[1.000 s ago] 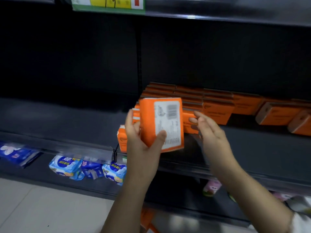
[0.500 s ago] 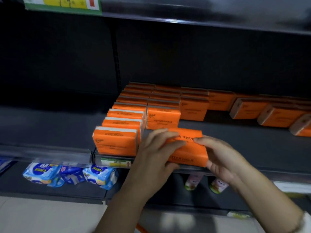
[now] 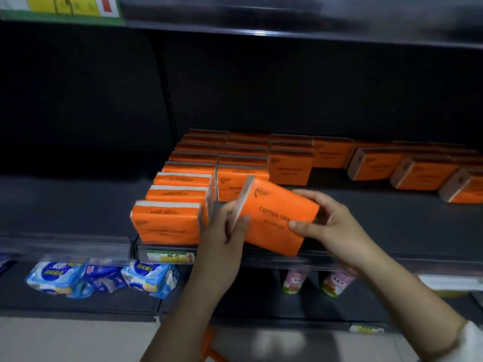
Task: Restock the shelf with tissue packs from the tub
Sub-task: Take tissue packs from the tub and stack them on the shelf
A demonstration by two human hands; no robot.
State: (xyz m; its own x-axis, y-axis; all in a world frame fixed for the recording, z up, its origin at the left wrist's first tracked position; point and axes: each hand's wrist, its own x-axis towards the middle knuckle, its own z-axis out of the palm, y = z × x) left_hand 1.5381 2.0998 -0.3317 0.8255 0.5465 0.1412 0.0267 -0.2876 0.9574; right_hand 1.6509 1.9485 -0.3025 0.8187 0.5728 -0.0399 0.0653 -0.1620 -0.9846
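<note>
Since half a second ago the tissue pack (image 3: 274,218) has tipped from level, so its white end now points toward 11 o'clock over the front edge of the shelf (image 3: 392,220). The left hand (image 3: 224,239) grips that white end with its thumb on the face, and the right hand (image 3: 332,226) clasps the opposite end. The pack is at 3 o'clock from the front pack (image 3: 167,223) of the left row, just beside it.

an orange tissue pack (image 3: 274,218) tilts at the shelf (image 3: 392,220) front, beside upright orange rows (image 3: 183,184).
</note>
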